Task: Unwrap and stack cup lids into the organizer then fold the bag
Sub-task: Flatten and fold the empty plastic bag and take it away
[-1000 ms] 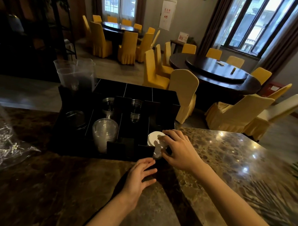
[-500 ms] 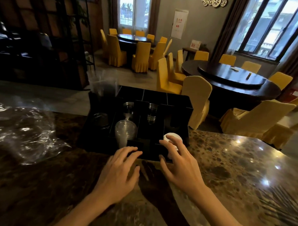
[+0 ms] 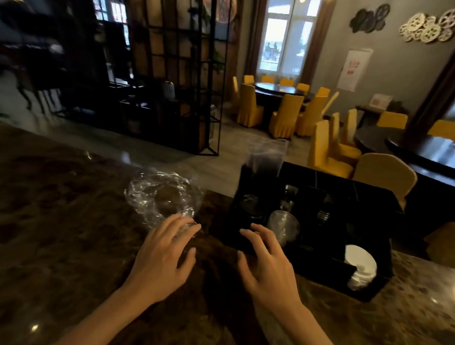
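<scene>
A crumpled clear plastic bag (image 3: 163, 195) lies on the dark marble counter (image 3: 62, 238), left of the black organizer (image 3: 347, 271). My left hand (image 3: 162, 255) is spread, fingertips at the bag's near edge, holding nothing. My right hand (image 3: 266, 265) hovers open in front of the organizer's left front corner. White lids (image 3: 360, 264) stand stacked in the organizer's front right slot. Clear dome lids (image 3: 284, 224) fill a middle slot.
Clear cups (image 3: 267, 158) rise from the organizer's back left corner. Beyond the counter stand a black metal shelf (image 3: 173, 78), yellow-covered chairs (image 3: 283, 117) and dark round tables (image 3: 430, 155).
The view swung left. Both hands moved left, away from the white lids; my left hand now reaches the bag's edge, my right is by the organizer's left front corner.
</scene>
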The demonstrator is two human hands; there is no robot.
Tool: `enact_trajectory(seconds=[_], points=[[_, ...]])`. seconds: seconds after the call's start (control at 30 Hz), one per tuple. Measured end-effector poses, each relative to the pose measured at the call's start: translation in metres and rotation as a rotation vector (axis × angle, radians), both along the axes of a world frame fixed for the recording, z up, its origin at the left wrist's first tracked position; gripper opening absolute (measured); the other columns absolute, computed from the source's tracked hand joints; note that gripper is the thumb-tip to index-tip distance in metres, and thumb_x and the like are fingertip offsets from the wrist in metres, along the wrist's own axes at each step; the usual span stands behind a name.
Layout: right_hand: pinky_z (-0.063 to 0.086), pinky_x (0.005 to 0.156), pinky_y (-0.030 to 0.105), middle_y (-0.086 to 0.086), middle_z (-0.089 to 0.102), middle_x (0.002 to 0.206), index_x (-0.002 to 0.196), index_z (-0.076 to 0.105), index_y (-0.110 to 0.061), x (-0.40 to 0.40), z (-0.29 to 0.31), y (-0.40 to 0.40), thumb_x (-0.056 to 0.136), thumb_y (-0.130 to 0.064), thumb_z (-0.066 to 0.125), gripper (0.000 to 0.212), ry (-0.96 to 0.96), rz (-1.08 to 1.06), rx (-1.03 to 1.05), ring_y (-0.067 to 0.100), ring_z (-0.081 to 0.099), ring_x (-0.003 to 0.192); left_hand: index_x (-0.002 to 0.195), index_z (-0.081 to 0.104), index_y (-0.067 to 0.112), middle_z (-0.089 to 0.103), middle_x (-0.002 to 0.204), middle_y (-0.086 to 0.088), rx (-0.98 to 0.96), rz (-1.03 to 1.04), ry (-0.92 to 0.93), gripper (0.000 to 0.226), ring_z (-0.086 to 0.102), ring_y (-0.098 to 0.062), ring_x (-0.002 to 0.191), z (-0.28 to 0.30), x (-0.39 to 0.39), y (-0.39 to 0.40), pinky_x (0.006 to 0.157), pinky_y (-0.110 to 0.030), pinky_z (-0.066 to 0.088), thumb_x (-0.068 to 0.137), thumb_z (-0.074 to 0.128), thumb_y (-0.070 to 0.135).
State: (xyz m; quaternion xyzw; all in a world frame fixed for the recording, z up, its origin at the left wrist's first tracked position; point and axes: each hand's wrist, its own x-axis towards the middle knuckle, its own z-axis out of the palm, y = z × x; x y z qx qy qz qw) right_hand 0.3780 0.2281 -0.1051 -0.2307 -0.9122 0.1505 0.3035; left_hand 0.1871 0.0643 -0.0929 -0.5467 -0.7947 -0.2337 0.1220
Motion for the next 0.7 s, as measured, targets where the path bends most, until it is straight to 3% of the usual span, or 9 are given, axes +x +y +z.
enact_trajectory(seconds=[0.13,0.33,0.5,0.7], points=[[0.051,0.082,0.013,-0.017,0.035,0.155,0.145,0.044,-0.041,-0.047,0.006,-0.021,0.099,-0.052,0.051,0.048,0.026,0.044,-0.019,0.003,0.059,0.117,0.138,0.055,0.027,0.052,0.144,0.003,0.019,0.087,-0.005,0.049,0.038,-0.021,0.143,0.007,-0.041,-0.028,0.103,-0.044,0.047,0.095,0.041,0.045],[0.044,0.065,0.005,-0.016,0.035,0.154,0.143,0.046,-0.039,-0.107,0.015,-0.048,0.098,-0.052,0.053,0.048,0.013,0.087,0.005,0.0,0.063,0.092,0.136,0.055,0.025,0.047,0.142,0.002,0.148,0.169,-0.051,0.047,0.038,-0.02,0.137,0.003,-0.093,-0.061,0.105,-0.034,0.037,0.094,0.045,0.043],[0.05,0.056,0.012,-0.014,0.035,0.154,0.141,0.05,-0.035,-0.151,0.025,-0.067,0.099,-0.051,0.054,0.045,0.006,0.136,0.037,-0.003,0.061,0.068,0.143,0.05,0.021,0.046,0.147,0.0,0.178,0.218,-0.231,0.052,0.033,-0.016,0.138,-0.009,-0.131,-0.066,0.109,-0.034,0.038,0.094,0.063,0.03],[0.049,0.053,0.011,-0.012,0.043,0.146,0.136,0.054,-0.032,-0.198,0.035,-0.092,0.097,-0.054,0.056,0.045,-0.005,0.14,0.076,-0.001,0.063,0.069,0.154,0.034,0.022,0.037,0.157,0.003,0.16,0.151,-0.458,0.065,0.027,-0.01,0.145,-0.019,-0.156,-0.055,0.112,-0.024,0.026,0.097,0.063,0.03]])
